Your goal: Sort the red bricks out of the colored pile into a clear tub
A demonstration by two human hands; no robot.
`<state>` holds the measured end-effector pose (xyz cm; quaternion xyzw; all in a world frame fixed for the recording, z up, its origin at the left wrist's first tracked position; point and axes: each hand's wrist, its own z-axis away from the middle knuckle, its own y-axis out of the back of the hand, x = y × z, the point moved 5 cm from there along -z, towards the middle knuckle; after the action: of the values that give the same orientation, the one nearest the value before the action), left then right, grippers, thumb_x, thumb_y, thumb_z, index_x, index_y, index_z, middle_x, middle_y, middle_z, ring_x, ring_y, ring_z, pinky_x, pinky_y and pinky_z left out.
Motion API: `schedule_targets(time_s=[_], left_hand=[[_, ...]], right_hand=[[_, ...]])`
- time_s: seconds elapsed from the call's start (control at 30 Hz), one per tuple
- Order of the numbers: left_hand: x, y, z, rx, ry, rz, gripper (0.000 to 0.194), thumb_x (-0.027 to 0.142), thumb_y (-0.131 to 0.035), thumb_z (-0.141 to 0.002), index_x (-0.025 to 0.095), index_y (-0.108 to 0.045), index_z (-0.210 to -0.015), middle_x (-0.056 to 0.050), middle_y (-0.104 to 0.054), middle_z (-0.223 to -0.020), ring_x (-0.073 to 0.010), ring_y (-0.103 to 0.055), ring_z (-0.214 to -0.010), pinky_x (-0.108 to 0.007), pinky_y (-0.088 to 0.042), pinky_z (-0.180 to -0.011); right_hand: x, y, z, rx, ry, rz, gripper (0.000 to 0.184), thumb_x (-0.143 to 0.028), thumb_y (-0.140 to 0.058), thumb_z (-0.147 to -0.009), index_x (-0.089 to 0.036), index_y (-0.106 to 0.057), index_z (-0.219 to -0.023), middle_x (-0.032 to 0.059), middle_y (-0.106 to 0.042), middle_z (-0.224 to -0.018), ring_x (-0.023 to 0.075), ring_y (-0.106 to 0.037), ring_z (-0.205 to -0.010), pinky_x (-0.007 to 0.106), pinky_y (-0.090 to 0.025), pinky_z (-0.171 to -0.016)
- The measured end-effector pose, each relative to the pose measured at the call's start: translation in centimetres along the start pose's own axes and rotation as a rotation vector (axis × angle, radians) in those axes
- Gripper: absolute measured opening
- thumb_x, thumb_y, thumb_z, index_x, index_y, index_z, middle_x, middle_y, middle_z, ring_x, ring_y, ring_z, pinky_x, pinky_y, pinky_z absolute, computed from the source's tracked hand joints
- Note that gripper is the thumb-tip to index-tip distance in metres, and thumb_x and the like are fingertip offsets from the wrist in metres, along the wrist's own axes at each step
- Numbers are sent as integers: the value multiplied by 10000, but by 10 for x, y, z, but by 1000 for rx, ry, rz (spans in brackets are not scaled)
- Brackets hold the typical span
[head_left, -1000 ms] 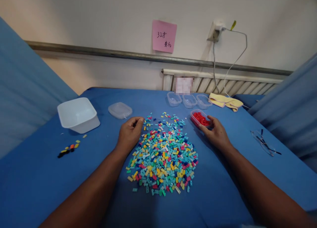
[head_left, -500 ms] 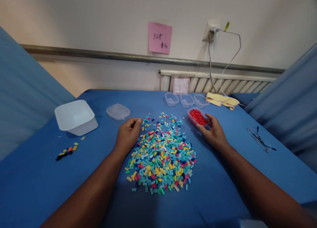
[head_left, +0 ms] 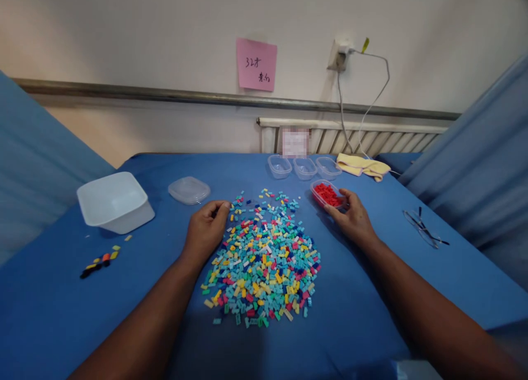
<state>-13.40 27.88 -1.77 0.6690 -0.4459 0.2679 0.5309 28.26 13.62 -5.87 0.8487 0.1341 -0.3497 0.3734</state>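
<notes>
Spread over the blue-covered table (head_left: 350,314) is a heap of small toy bricks (head_left: 264,264) in teal, yellow, pink, green, white and dark blue. My left hand (head_left: 208,224) rests at the heap's upper left edge, thumb and fingers curled together. Whether anything is inside that hand is hidden. On the right, my right hand (head_left: 355,218) grips a small clear plastic container (head_left: 317,199) by its near and right sides. Red bricks (head_left: 328,194) fill the container, which is tilted slightly.
Three clear containers (head_left: 305,169) stand along the back beside a yellow cloth (head_left: 363,166). At left are a white tub (head_left: 115,201), a clear lid (head_left: 188,190) and a small group of black, yellow and orange bricks (head_left: 99,263). Eyeglasses (head_left: 424,229) lie at right.
The whole view has shifted slightly, so everything appears a little further left. Both hands keep nearly the same pose, and the right still holds the container of red bricks.
</notes>
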Motion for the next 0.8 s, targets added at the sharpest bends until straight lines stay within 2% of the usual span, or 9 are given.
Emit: schedule_targets(time_s=[0.13,0.2,0.27,0.33,0.43,0.57,0.67,0.8], left_hand=[[3,2,2,-8,2,7,403,538,-638,-959,185,-819,-1028,-44,-802,-958,-222,-706,-909,-323,-533,-835],[3,3,2,-11,9,6,391,532,-644,-957,188,-818,-1023,-43,-804,-957,-224,-708,-908,-324,-534,-835],[2,3,2,-12,16,2,383,534,-653,-952,194,-819,-1015,-39,-804,-945,-226,-707,-900,-327,-532,-832],[1,3,1,-18,23,-3,379,544,-664,-947,205,-823,-1004,-36,-805,-942,-232,-708,-906,-330,-530,-834],[-1,2,0,-24,35,-7,383,559,-673,-944,217,-831,-1011,-36,-810,-953,-237,-711,-914,-335,-528,-835],[-1,2,-1,-21,42,-9,377,547,-681,-933,211,-830,-1011,-40,-808,-943,-232,-712,-894,-335,-531,-823],[3,6,-3,-9,38,-14,377,532,-668,-937,199,-825,-1018,-54,-811,-974,-236,-725,-927,-333,-539,-831],[15,21,-9,-4,21,-20,465,592,-635,-966,186,-813,-1106,-97,-819,-1105,-258,-744,-1060,-366,-568,-964]], right_hand=[[41,24,-33,114,-75,71,813,-748,-808,-837,-209,-624,-1418,195,-742,-1291,361,-729,-1084,641,-613,-970],[66,40,-54,214,-79,101,791,-748,-842,-784,-221,-643,-1340,172,-749,-1223,364,-730,-1050,677,-595,-975],[89,51,-75,261,-80,115,787,-740,-859,-752,-209,-645,-1292,183,-742,-1214,380,-723,-1087,693,-567,-1010],[107,55,-92,267,-83,120,794,-744,-857,-738,-197,-642,-1273,211,-734,-1240,400,-709,-1134,705,-547,-1035],[123,48,-108,238,-90,117,830,-770,-845,-719,-185,-638,-1270,244,-730,-1282,419,-694,-1176,724,-531,-1051],[135,35,-112,225,-123,92,935,-784,-838,-708,-147,-610,-1354,285,-696,-1368,431,-670,-1246,697,-539,-1055],[138,37,-104,259,-179,67,1012,-779,-808,-751,-121,-546,-1474,309,-641,-1447,424,-654,-1280,665,-549,-1047],[130,50,-82,276,-246,36,918,-745,-735,-855,-103,-566,-1489,329,-632,-1449,416,-657,-1264,638,-541,-1057]])
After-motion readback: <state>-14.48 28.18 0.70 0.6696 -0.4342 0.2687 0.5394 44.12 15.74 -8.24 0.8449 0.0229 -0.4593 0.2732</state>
